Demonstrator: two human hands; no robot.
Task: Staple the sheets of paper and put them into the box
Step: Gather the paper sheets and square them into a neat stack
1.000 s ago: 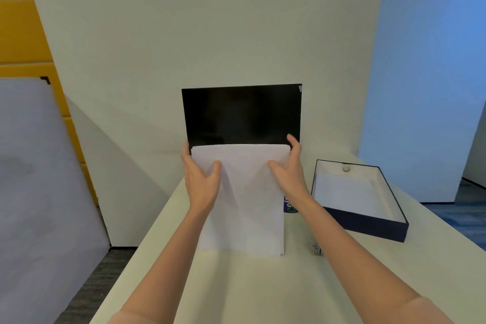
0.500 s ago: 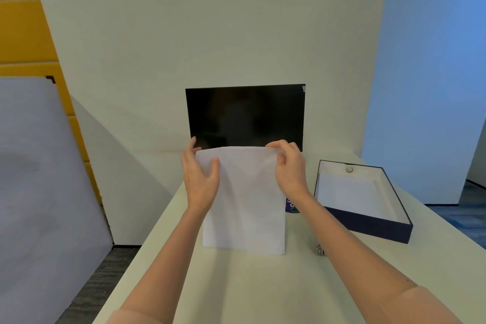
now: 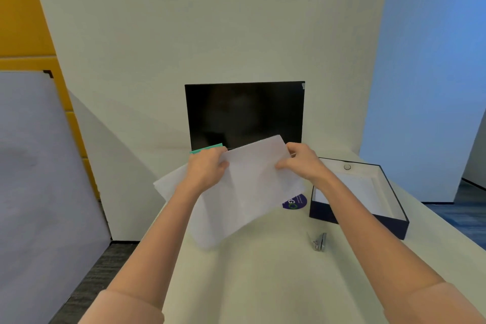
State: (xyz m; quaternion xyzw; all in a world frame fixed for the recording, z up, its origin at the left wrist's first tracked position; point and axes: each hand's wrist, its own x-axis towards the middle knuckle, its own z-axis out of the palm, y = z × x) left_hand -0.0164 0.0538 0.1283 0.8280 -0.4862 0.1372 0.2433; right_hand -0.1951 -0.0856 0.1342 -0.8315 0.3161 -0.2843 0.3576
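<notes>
Gripping 1 tilted stack of paper, how many sheets I cannot tell, 2 hands hold it above the table. The left hand is closed on the stack's upper left edge, the right hand pinches its upper right corner. 1 stapler lies below the right fingers, apart from them. 1 open box sits right of those fingers. 1 dark screen stands just beyond both hands; 1 green strip shows above the left fingers, 1 purple sticker below the right.
</notes>
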